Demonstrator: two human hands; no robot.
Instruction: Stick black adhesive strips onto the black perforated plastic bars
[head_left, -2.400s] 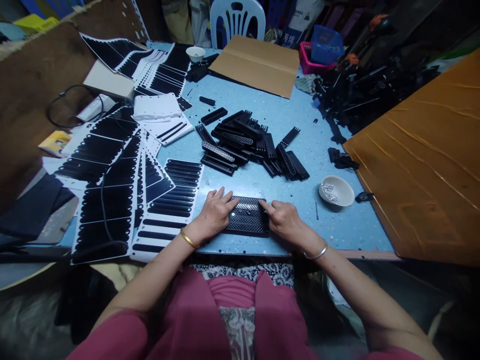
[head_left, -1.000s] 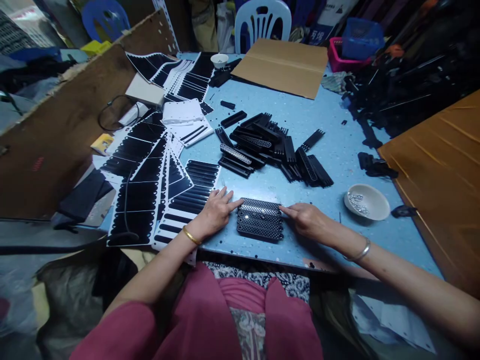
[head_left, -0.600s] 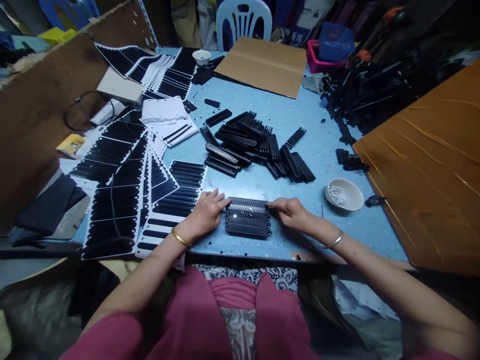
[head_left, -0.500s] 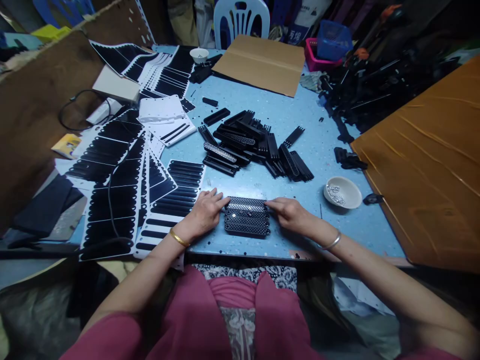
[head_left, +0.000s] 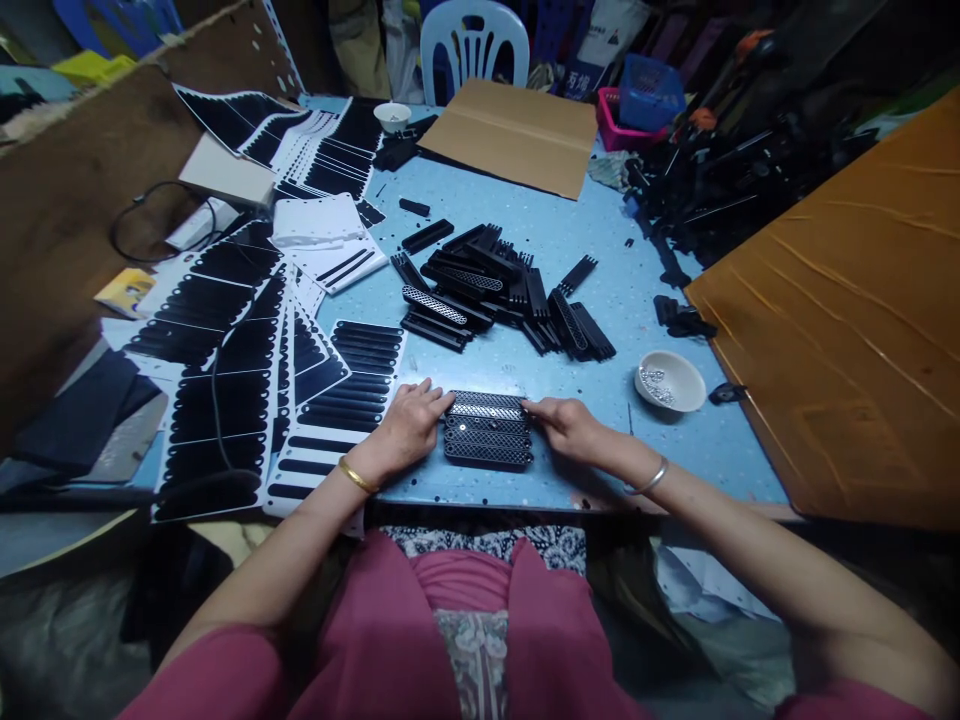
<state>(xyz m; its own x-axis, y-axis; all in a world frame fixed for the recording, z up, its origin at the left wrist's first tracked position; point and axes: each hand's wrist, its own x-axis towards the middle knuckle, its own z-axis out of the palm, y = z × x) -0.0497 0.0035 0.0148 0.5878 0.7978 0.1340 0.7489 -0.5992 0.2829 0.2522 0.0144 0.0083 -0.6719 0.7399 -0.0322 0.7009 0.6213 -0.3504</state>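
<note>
Several black perforated strips (head_left: 488,442) lie side by side in a block near the table's front edge, with small shiny bits on them. At the block's upper left corner are the fingertips of my left hand (head_left: 412,420), curled and closed on the end of a strip. My right hand (head_left: 566,425) pinches the same strip's right end, index finger extended against it. Beyond the hands lies a loose pile of black strips (head_left: 495,280), some with a lattice face. A white bowl (head_left: 686,384) holding small silvery pieces stands to the right.
Black-and-white die-cut sheets (head_left: 225,400) cover the left of the blue table (head_left: 420,488). A cardboard sheet (head_left: 517,130) lies at the back, near a second white bowl (head_left: 392,117). An orange-brown wrapped panel (head_left: 847,330) bounds the right, with black parts heaped behind.
The whole view has shifted slightly, so the table items appear a little further left. Both hands keep nearly the same place at the strip's ends.
</note>
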